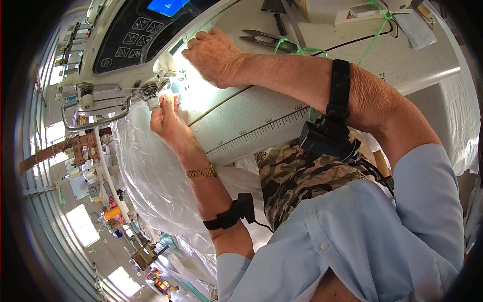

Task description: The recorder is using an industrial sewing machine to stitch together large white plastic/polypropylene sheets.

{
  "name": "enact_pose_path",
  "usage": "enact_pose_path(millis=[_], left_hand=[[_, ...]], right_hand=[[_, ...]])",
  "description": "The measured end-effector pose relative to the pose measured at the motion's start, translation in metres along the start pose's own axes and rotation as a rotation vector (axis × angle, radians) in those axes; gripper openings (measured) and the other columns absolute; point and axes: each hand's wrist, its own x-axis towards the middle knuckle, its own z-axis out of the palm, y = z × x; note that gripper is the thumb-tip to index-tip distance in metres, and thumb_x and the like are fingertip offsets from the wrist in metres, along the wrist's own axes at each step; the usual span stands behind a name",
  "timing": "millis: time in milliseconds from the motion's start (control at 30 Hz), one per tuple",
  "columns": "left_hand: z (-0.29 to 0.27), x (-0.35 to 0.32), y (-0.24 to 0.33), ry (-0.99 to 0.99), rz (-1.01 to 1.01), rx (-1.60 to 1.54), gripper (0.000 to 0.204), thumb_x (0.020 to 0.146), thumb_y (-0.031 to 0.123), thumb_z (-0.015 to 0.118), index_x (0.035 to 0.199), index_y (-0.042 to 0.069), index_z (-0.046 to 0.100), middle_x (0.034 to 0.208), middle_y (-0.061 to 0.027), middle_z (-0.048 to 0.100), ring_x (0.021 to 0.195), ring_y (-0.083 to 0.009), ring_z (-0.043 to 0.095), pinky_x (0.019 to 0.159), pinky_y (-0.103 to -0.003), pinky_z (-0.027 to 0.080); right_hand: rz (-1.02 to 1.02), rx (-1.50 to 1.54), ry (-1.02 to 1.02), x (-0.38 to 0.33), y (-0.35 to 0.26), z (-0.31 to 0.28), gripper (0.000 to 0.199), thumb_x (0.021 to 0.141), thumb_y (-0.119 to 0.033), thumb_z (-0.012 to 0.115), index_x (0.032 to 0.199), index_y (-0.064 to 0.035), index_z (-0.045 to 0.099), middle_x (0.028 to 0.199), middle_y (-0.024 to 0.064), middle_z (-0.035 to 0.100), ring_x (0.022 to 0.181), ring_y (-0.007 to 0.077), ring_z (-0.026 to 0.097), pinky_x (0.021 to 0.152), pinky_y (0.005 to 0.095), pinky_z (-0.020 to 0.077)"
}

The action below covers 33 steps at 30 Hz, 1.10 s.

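Note:
My left hand (168, 121), with a gold watch on the wrist, is raised to the sewing machine head (113, 83). Its fingertips pinch together beside a small white part and the round metal thread tensioner (149, 90). Whatever lies between those fingertips is too small to make out. Over the brightly lit sewing area, my right hand (214, 56) has its fingers curled down next to the machine. Its fingertips and anything in them are hidden. A thin thread (197, 122) loops over the table below the left hand.
Dark thread snips (271, 41) tied with green cord (297, 49) lie beyond my right forearm. A ruler scale runs along the front of the grey table (312, 93). Above the machine head is a black control panel (133, 43). Clear plastic sheeting (151, 176) hangs below.

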Motion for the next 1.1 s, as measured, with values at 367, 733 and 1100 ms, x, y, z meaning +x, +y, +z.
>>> enact_pose_path(millis=[367,733,1100], left_hand=[[0.0036,0.0035,-0.0014,-0.01,0.005,0.007,0.018,0.092,0.007,0.055,0.096,-0.01,0.058,0.095,-0.0116,0.058,0.088,-0.0173,0.057,0.085,-0.026,0.051],[0.0061,0.0083,-0.0039,0.115,0.037,-0.048,0.03,0.084,0.006,0.065,0.062,-0.004,0.047,0.085,-0.016,0.063,0.075,-0.0162,0.063,0.074,-0.026,0.054],[0.0091,0.0093,-0.0046,0.076,0.04,-0.019,0.019,0.08,0.004,0.063,0.068,-0.01,0.057,0.086,-0.0133,0.065,0.074,-0.0145,0.062,0.071,-0.026,0.052]], right_hand=[[0.007,-0.008,0.027,-0.0008,-0.0005,-0.0006,0.015,0.084,-0.012,0.062,0.098,-0.0048,0.063,0.09,0.008,0.061,0.096,0.019,0.057,0.087,0.0358,0.0439],[0.019,0.042,0.027,0.0004,-0.0007,-0.0015,0.013,0.084,-0.013,0.063,0.094,-0.0048,0.063,0.088,0.008,0.06,0.095,0.0192,0.057,0.086,0.0361,0.044],[0.023,0.034,0.027,0.0015,0.0003,0.002,0.016,0.083,-0.012,0.062,0.096,-0.0047,0.063,0.09,0.0084,0.061,0.097,0.0201,0.057,0.087,0.0363,0.0437]])
